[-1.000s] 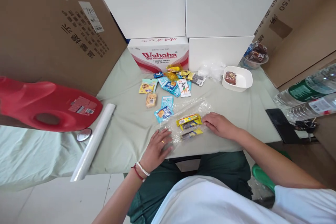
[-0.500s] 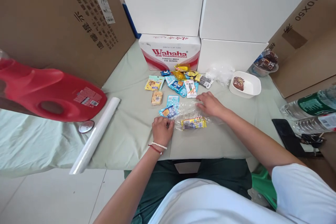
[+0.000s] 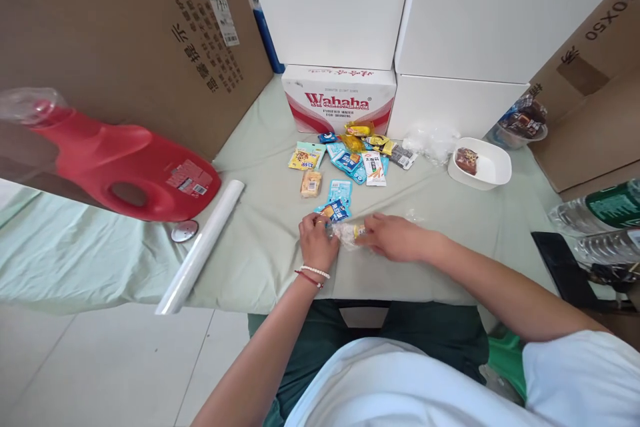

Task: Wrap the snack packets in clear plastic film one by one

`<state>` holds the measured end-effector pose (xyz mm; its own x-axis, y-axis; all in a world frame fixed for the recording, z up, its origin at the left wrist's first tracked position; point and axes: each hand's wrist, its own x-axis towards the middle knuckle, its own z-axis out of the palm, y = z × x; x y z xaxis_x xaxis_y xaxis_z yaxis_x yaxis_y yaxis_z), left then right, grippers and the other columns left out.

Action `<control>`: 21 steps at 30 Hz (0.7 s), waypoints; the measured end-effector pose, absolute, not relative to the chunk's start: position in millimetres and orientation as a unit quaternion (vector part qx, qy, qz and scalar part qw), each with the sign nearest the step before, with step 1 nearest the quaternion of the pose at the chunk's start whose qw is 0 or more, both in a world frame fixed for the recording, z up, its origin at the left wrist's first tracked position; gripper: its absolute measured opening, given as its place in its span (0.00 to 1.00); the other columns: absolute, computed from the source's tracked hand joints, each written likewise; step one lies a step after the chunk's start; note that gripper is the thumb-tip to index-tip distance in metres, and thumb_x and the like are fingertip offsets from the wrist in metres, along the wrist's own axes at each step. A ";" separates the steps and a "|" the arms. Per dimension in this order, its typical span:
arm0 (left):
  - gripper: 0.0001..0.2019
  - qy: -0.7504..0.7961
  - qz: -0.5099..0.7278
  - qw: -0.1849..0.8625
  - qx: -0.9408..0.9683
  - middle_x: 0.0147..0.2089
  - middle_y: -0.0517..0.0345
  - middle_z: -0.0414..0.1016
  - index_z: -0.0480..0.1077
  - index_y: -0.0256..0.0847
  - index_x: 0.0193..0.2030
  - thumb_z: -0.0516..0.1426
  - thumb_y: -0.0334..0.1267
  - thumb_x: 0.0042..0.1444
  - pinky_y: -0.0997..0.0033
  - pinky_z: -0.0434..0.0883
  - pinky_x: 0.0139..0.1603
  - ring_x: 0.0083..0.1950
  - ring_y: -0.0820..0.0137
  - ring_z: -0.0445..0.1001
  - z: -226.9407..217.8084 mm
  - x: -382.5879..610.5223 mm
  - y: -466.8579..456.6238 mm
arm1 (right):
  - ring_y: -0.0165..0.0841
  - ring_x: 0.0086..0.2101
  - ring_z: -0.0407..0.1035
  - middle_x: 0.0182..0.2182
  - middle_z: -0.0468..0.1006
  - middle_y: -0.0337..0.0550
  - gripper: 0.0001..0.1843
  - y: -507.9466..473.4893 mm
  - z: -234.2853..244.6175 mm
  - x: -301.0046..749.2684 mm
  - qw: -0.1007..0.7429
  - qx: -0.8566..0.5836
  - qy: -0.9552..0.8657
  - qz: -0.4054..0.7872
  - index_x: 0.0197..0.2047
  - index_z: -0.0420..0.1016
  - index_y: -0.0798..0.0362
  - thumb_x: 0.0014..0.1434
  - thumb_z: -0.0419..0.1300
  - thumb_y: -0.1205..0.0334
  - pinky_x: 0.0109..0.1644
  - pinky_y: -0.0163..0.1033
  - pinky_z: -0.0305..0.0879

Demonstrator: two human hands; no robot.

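Observation:
A snack pack with a yellow wrapper lies under crumpled clear plastic wrap (image 3: 344, 235) near the front of the table; most of it is hidden. At its left end my left hand (image 3: 317, 243), with beaded bracelets on the wrist, has curled fingers on the wrap. My right hand (image 3: 395, 237) covers the other end, fingers closed over wrap and snack. Just beyond my left fingers lies a blue snack packet (image 3: 336, 210), with a light-blue packet (image 3: 341, 191) behind it. A beige square snack (image 3: 311, 183) sits farther left.
Several colourful snack packets (image 3: 350, 161) are piled before a Wahaba-style white-and-red carton (image 3: 339, 101). A white bowl (image 3: 493, 163) holds a brown cake. Leftward are a film roll (image 3: 203, 247), a round metal lid (image 3: 185, 231) and a red jug (image 3: 135, 167). Plastic bottles (image 3: 607, 207) stand right.
My right hand has come left and toward me, drawing the plastic wrap over the yellow snack pack. The wrap is now bunched between my hands. My left hand stays by its left end.

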<state>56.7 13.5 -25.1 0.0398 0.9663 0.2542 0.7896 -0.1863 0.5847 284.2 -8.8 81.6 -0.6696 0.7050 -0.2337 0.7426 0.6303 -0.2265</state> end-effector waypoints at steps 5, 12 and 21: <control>0.03 0.607 0.367 0.240 0.663 0.45 0.51 0.73 0.72 0.44 0.34 0.61 0.33 0.52 0.54 0.73 0.56 0.50 0.57 0.73 -15.6 52.6 9.5 | 0.46 0.56 0.64 0.63 0.68 0.55 0.31 -59.0 62.9 296.3 0.057 0.459 0.877 -0.128 0.73 0.65 0.42 0.69 0.56 0.68 0.54 0.48 0.69; 0.05 0.515 0.378 0.299 0.709 0.39 0.56 0.75 0.72 0.43 0.37 0.56 0.36 0.63 0.68 0.76 0.42 0.40 0.68 0.76 10.8 99.6 -24.9 | 0.50 0.63 0.61 0.65 0.67 0.55 0.27 -71.9 37.5 295.2 -0.080 0.470 0.856 -0.200 0.65 0.76 0.48 0.63 0.62 0.71 0.66 0.60 0.63; 0.22 0.429 0.251 0.147 0.855 0.65 0.39 0.73 0.70 0.37 0.65 0.52 0.30 0.65 0.47 0.71 0.66 0.64 0.54 0.72 -12.4 127.7 -47.9 | 0.50 0.58 0.64 0.59 0.73 0.57 0.21 -83.3 10.5 334.7 -0.278 0.694 0.651 -0.134 0.60 0.76 0.51 0.65 0.60 0.60 0.64 0.60 0.64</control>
